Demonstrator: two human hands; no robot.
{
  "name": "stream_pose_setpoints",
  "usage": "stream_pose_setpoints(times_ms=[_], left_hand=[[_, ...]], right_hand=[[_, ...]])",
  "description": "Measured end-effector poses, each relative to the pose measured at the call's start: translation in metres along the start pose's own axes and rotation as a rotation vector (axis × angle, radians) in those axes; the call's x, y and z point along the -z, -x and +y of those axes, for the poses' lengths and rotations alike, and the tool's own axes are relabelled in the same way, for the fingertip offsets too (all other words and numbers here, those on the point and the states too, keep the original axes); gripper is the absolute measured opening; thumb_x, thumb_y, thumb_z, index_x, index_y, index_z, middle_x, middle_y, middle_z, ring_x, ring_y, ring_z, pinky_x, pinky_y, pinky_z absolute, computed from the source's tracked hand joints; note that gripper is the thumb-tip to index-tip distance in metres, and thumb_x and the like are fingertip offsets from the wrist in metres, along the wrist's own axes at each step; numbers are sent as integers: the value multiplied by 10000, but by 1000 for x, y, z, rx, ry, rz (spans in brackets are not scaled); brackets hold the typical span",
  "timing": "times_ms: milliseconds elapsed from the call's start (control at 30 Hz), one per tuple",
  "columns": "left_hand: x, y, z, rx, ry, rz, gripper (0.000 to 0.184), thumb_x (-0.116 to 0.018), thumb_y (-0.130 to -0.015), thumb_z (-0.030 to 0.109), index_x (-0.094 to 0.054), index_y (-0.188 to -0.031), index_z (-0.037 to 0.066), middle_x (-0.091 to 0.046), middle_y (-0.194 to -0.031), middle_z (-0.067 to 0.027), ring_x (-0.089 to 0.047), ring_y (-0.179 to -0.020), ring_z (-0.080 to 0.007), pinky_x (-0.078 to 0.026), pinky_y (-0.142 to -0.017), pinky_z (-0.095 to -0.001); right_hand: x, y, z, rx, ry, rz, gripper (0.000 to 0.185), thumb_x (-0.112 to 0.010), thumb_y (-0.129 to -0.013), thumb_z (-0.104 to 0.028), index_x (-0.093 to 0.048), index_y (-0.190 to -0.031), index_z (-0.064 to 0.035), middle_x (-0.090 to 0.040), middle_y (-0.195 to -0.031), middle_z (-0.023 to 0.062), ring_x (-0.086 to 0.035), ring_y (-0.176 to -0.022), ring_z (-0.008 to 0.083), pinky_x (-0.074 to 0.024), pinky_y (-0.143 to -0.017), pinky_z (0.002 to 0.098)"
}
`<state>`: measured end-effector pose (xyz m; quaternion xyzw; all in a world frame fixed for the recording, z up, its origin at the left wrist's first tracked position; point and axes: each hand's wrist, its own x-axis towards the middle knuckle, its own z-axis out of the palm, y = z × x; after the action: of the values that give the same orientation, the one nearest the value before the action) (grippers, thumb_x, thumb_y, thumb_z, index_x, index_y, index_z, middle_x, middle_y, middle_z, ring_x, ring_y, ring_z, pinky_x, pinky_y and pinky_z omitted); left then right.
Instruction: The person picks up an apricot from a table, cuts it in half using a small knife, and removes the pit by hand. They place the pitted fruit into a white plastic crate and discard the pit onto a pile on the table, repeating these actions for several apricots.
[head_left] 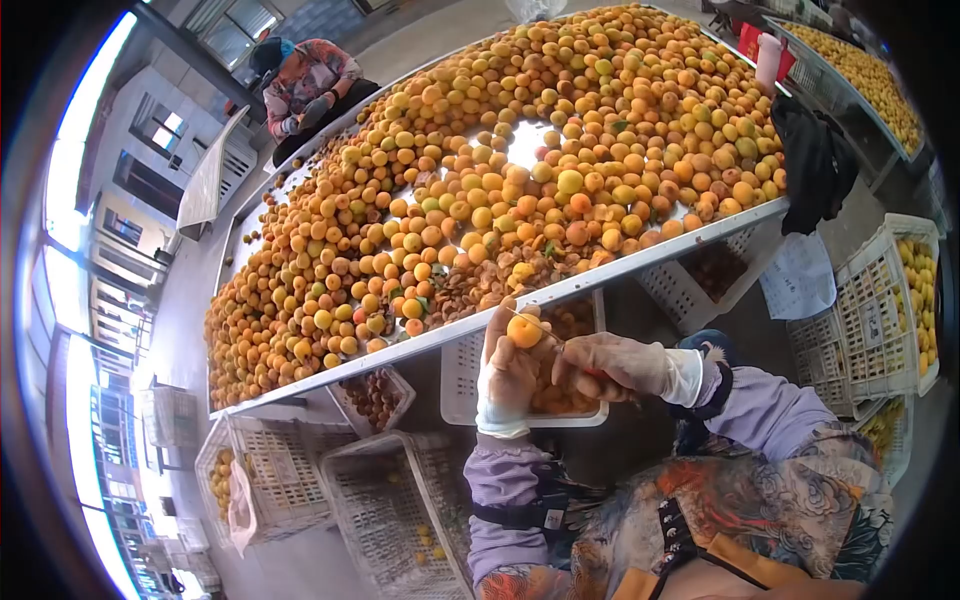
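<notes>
My left hand [510, 372], in a thin pale glove, holds a yellow-orange fruit [524, 331] near the front edge of the table [450, 335]. Close on its right, my right hand [612, 366], also gloved, is closed around a thin tool [575, 356] whose slim tip points toward the fruit; its exact shape is partly hidden by the fingers. Below both hands sits a white crate [462, 385] holding orange pieces. Many yellow and orange fruits [350, 230] cover the table, with brownish pieces [480, 285] near its front edge.
Another person [310, 85] sits beyond the table's left side. Crates stand below left [280, 470], below centre [385, 510] and at right [865, 310]. A dark cloth [812, 165] hangs at the table's right corner, near a pink bottle [768, 60].
</notes>
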<state>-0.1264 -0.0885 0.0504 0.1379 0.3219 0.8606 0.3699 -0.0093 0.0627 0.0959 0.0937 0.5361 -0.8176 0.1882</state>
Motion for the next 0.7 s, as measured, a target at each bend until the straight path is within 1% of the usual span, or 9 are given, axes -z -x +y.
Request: stream_pose_setpoints(times_ms=[133, 200, 300, 433, 500, 533, 600, 633, 700], left_hand=[[1, -1, -2, -20, 22, -47, 622, -593, -875, 355, -340, -1345, 36, -523, -1190, -159, -540, -1008, -253, -436, -914, -391], [-3, 0, 0, -19, -35, -74, 652, -586, -870, 410, -344, -1333, 20, -536, -1154, -164, -549, -972, -246, -435, -914, -388], [3, -9, -2, -51, -115, -124, 654, -571, -875, 430, -351, -1320, 3, -542, -1140, -168, -556, -959, -249, -440, -909, -388], [-3, -7, -5, -41, -96, -140, 628, -563, -879, 435, -381, -1290, -2, -541, -1144, -168, -556, -957, -253, -448, -896, -386], [-7, -5, -6, -29, -49, -119, 596, -559, -880, 437, -417, -1257, -2, -549, -1126, -159, -558, -948, -253, -456, -885, -385], [-6, -6, -7, -33, -50, -122, 596, -559, -880, 437, -417, -1257, -2, -549, -1126, -159, -558, -948, -253, -456, -885, -385], [-4, -6, -11, -7, 5, -143, 594, -527, -910, 407, -385, -1294, -23, -530, -1180, -179, -558, -1006, -262, -439, -923, -396], [-7, -5, -12, -14, 8, -149, 594, -527, -910, 407, -385, -1294, -23, -530, -1180, -179, -558, -1006, -262, -439, -923, -396], [-13, -3, -16, 23, 50, -76, 546, -489, -929, 404, -400, -1278, -6, -538, -1157, -166, -565, -989, -252, -508, -774, -354]], right_hand=[[4, 1, -3, -9, 56, -44, 433, -396, -959, -452, -585, -983, -63, -452, -594, -30, -337, -407, 46, -272, -365, 190], [5, 3, -4, 0, 84, -69, 440, -399, -957, -458, -589, -976, -61, -447, -585, -28, -334, -404, 45, -263, -356, 195], [7, 5, -10, -15, 64, -70, 448, -408, -952, -465, -596, -966, -59, -441, -571, -25, -330, -397, 46, -249, -346, 199], [8, 11, -10, -40, 83, -62, 455, -416, -947, -473, -599, -970, -57, -434, -558, -24, -321, -385, 47, -242, -339, 201], [5, 11, -7, -10, 32, -93, 470, -416, -941, -488, -601, -978, -57, -432, -551, -25, -308, -375, 50, -239, -340, 203], [5, 10, -4, -6, 36, -94, 470, -416, -941, -488, -601, -978, -57, -432, -551, -25, -308, -375, 50, -239, -340, 203], [5, 6, 7, 126, -29, -156, 490, -408, -934, -510, -604, -981, -63, -430, -544, -26, -301, -364, 54, -234, -338, 207], [4, 3, 13, 128, -20, -155, 490, -408, -934, -510, -604, -981, -63, -430, -544, -26, -301, -364, 54, -234, -338, 207], [2, -2, 25, 168, -67, -91, 504, -398, -932, -522, -602, -987, -64, -423, -534, -29, -300, -358, 57, -230, -337, 209]])
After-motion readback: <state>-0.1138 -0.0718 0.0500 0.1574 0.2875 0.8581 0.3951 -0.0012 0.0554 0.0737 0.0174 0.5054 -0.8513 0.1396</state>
